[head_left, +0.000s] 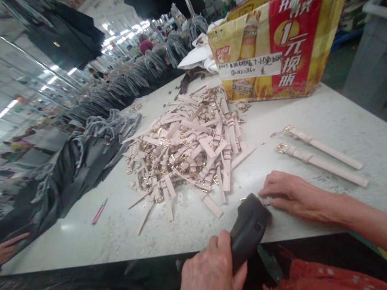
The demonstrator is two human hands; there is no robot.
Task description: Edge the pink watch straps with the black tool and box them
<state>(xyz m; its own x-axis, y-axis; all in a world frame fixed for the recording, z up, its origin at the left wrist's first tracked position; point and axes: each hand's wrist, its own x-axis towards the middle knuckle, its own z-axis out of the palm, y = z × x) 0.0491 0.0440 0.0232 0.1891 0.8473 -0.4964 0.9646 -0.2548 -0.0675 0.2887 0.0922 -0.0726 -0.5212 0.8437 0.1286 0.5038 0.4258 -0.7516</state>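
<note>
My left hand (209, 276) is wrapped round the handle of a black hand-held tool (251, 226) with a broad, rounded head; its exact kind I cannot make out. Beside the tool's head, my right hand (292, 198) has its fingers closed on a pale pink buckle strap (265, 200), blurred and mostly hidden. A bit of gold buckle (243, 200) shows past the tool. Right of my hands lie two pink straps with gold buckles, a nearer one (322, 164) and a farther one (325, 147). A large heap of such straps (186, 146) covers the table's middle.
A yellow and red cardboard box (274, 50) stands at the table's back right. A pink slim tool (100, 212) lies left of the heap. Dark garments (64, 183) drape over the left edge, where another person's hand (5, 250) rests. A grey bin (375, 50) stands beyond the right edge.
</note>
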